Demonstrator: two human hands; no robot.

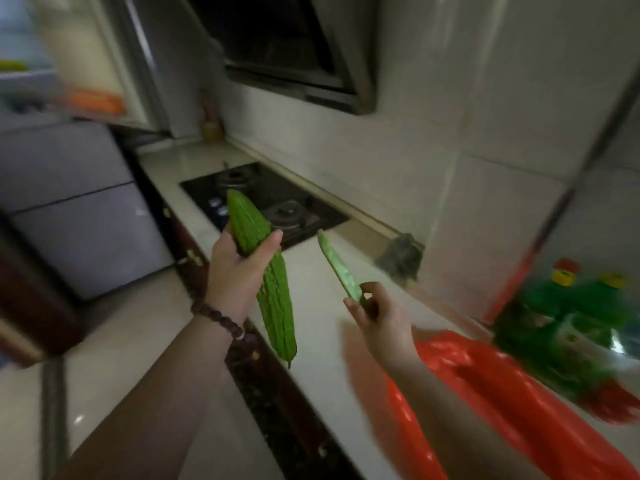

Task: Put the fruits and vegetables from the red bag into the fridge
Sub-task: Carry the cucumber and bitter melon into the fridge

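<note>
You get dim, flat indoor light; motion blur smears the right and left edges, and wide-angle distortion bends them.

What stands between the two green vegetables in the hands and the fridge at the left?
Nothing visible does. The left hand holds the bitter gourd and the right hand the pale green vegetable above the counter edge. The fridge stands to the left across bare floor; its upper part looks open, though blurred.

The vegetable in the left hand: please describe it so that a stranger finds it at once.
Start at the black gas hob set in the pale counter. In front of it, the left hand grips a bitter gourd. It is thick, dark green and warty, while the right hand holds a thin, pale, smooth pod.
</note>
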